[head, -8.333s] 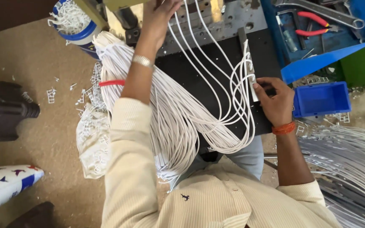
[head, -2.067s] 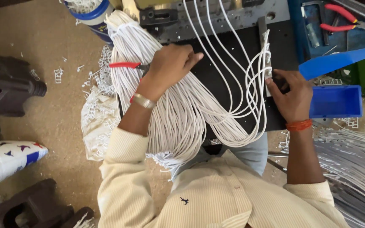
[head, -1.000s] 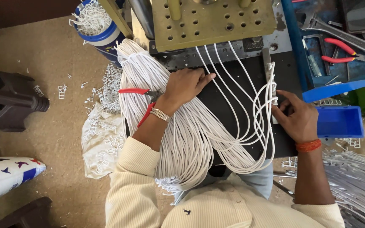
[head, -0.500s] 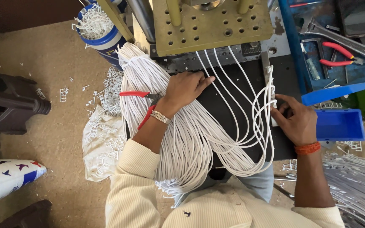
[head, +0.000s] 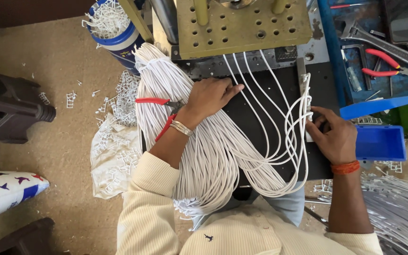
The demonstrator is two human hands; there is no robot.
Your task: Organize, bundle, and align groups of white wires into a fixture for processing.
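A thick bundle of white cables (head: 175, 127) lies across my lap and over a black work plate (head: 265, 108). My left hand (head: 211, 97) rests flat on top of the bundle, fingers stretched toward the plate and gripping nothing. Just left of that wrist, red-handled pliers (head: 159, 111) lie on the cables. Several single strands loop from the perforated metal block (head: 242, 23) down and around to the right. There my right hand (head: 334, 134) pinches the looped strands beside an upright metal bar (head: 301, 80).
A blue tool tray (head: 341, 61) with a spanner and red pliers sits top right, a small blue bin (head: 381, 141) below it. A blue bucket (head: 119, 40) of white plastic scraps stands top left. A dark stool (head: 5, 108), white sack (head: 5, 191) and loose cables (head: 402, 217) surround me.
My left hand came down from the machine onto the bundle seconds ago. In the last second both hands have hardly moved; only the view has shifted slightly.
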